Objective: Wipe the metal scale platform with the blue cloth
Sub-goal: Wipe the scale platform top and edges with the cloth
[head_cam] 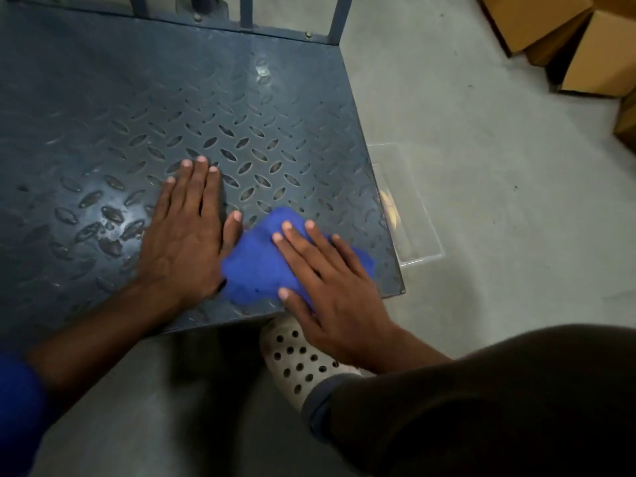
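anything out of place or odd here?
A clear plastic bin sits on the floor hard against the right edge of the scale platform, with something yellow inside. A shiny smeared patch shows beside the left hand. Nothing looks damaged.

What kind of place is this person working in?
Probably a warehouse or stockroom: a metal scale platform of tread plate sits on a concrete floor, with cardboard boxes nearby.

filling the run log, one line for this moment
phase: wipe | right hand: flat on cloth | left hand: flat on platform
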A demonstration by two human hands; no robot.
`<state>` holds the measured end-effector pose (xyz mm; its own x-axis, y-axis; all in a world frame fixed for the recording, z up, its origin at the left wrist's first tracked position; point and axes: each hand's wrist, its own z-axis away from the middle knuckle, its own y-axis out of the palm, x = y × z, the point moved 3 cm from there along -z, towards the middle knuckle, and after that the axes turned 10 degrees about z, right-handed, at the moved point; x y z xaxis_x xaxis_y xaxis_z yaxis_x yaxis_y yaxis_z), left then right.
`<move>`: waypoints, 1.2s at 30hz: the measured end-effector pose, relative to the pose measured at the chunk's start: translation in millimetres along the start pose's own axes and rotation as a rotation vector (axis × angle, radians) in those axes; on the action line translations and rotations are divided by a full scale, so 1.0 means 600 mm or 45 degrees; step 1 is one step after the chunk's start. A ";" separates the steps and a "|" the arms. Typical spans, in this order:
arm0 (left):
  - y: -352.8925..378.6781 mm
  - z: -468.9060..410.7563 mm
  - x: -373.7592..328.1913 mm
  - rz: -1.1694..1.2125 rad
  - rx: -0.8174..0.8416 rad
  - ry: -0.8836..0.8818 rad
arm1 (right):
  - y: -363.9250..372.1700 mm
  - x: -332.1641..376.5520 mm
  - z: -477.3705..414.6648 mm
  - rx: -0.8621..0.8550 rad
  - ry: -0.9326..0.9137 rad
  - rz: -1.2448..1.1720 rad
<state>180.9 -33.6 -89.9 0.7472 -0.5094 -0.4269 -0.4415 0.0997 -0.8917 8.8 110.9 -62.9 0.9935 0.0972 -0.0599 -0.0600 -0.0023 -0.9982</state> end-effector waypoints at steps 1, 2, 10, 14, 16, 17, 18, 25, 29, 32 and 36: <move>-0.005 0.002 0.006 0.009 -0.004 0.009 | -0.005 -0.002 0.015 0.025 -0.040 -0.003; -0.011 0.004 0.012 0.017 -0.001 0.002 | -0.009 -0.020 0.020 0.040 -0.048 -0.015; -0.024 0.010 0.031 -0.039 0.051 -0.091 | 0.009 -0.113 -0.039 -0.079 0.610 0.040; -0.023 0.010 0.033 -0.043 0.031 -0.077 | 0.008 -0.027 -0.062 -0.140 0.259 0.004; -0.024 0.011 0.033 -0.047 0.048 -0.072 | 0.005 -0.032 -0.070 -0.178 0.117 -0.035; -0.025 0.011 0.032 -0.047 0.050 -0.085 | 0.005 -0.052 -0.076 -0.198 0.126 -0.048; -0.026 0.010 0.032 -0.047 0.052 -0.105 | 0.005 -0.079 -0.083 -0.213 0.187 -0.049; -0.032 -0.025 0.054 -0.056 -0.003 -0.252 | 0.015 -0.080 -0.151 -0.365 0.039 -0.040; -0.037 -0.085 0.082 -0.069 0.031 -0.312 | 0.009 -0.130 -0.283 -0.292 0.235 -0.109; -0.036 -0.123 0.088 -0.091 0.017 -0.355 | 0.007 -0.183 -0.328 -0.202 0.444 -0.061; -0.032 -0.150 0.097 -0.130 0.014 -0.355 | 0.008 -0.207 -0.358 -0.182 0.448 -0.091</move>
<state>188.0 -141.8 -84.0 0.8957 -0.2632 -0.3585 -0.3530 0.0697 -0.9330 -94.1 -115.1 -61.1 0.9688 -0.2451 0.0371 0.0001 -0.1493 -0.9888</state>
